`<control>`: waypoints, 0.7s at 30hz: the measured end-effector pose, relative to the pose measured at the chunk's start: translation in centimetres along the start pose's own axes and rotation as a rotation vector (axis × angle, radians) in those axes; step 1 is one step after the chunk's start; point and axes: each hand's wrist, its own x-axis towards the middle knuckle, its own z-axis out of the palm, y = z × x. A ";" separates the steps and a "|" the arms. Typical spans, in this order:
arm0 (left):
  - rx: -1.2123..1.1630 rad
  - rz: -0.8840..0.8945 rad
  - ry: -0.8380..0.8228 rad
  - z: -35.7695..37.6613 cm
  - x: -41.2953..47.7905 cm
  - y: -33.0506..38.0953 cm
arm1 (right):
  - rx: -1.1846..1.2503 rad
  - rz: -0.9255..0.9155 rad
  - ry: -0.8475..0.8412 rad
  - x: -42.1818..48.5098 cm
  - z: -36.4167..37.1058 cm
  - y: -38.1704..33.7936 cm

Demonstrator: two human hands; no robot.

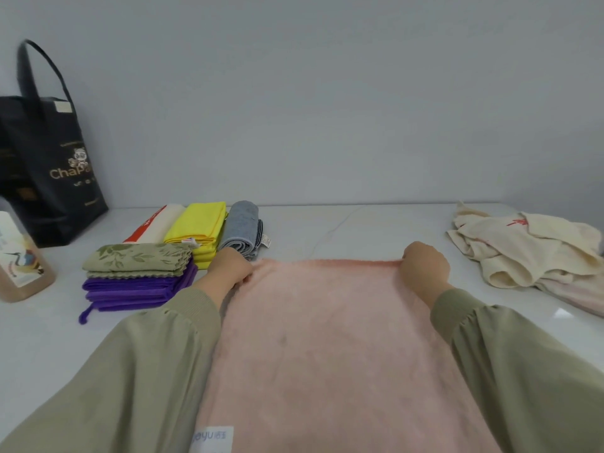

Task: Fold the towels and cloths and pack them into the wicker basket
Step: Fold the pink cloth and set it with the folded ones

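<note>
On the counter (359, 223) we see the left hand (228, 268) and right hand (425, 268) pinching the far edge of the pink towel (327, 338), folded cloths (140, 273) lying left.

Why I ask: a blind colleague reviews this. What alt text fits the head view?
The left hand and right hand, in olive sleeves, grip the far edge of a pink towel spread on a white table. Folded cloths sit stacked at left near a black tote bag; crumpled cream cloths lie at right.

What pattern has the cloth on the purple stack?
The cloth has a leaf print on olive green; head view.
</note>
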 end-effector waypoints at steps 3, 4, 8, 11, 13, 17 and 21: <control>-0.465 -0.072 -0.034 -0.2 0.1 1.0 | 0.237 0.092 -0.040 0.5 -0.4 0.5; -0.654 -0.103 -0.075 -0.4 -0.3 1.5 | 0.314 0.116 -0.059 0.7 -0.7 0.5; -1.052 -0.132 -0.060 -1.1 -1.1 2.8 | 0.648 0.161 -0.115 1.2 -1.7 -0.2; -1.159 -0.092 0.013 -2.3 -1.1 3.8 | 0.785 0.089 -0.005 2.0 -3.2 -1.3; -1.211 -0.049 0.057 -3.5 -1.1 4.5 | 0.781 0.016 0.063 2.3 -4.8 -2.0; -1.274 -0.024 0.137 -5.1 -1.4 4.5 | 0.920 -0.023 0.152 1.7 -7.6 -2.8; -1.333 -0.045 0.106 -4.1 -3.3 3.2 | 1.181 0.137 0.209 -0.4 -7.4 -2.4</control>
